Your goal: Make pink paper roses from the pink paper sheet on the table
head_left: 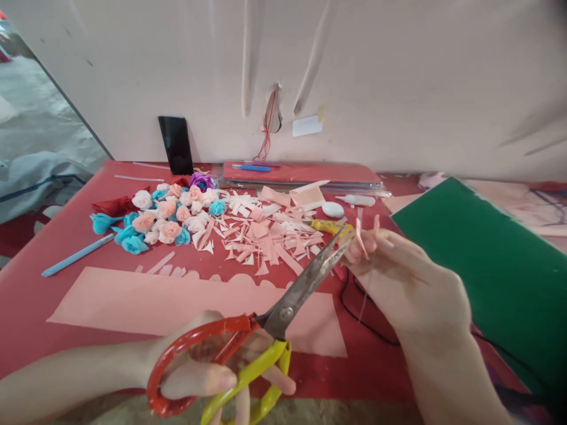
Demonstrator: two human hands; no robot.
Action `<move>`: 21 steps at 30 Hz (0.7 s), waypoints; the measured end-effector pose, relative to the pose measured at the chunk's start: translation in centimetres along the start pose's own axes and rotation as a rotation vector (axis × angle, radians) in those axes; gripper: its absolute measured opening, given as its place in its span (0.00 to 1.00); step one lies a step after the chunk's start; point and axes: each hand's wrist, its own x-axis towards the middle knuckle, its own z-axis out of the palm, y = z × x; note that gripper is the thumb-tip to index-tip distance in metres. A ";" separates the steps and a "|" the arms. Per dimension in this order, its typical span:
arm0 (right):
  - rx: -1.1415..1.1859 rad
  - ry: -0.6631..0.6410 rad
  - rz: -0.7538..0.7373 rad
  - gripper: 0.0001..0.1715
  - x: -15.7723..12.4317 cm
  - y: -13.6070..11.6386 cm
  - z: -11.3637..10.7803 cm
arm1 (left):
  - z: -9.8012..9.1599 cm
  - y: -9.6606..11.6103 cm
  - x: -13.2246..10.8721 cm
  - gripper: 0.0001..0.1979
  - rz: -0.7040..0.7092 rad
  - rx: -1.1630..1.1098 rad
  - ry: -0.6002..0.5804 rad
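My left hand is wrapped through the handles of a pair of scissors, one handle red and the other yellow. Its blades point up to the right, slightly parted, their tips close to the fingers of my right hand. That hand pinches a small pink paper piece, with a thin pale thread-like strip hanging below. Under the scissors lies a long pink paper sheet with a scalloped far edge. Beyond the blades spreads a heap of pink and white paper scraps.
Paper roses in pink, white, blue, red and purple cluster at left, near a blue stick. A phone leans on the back panel. A yellow-handled tool lies behind the blades. Green sheet at right; black cord beneath my right hand.
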 end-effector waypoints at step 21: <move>-0.004 0.006 -0.048 0.08 0.0 0.0 0.0 | 0.1 0.1 -0.3 0.19 0.043 -0.159 -0.071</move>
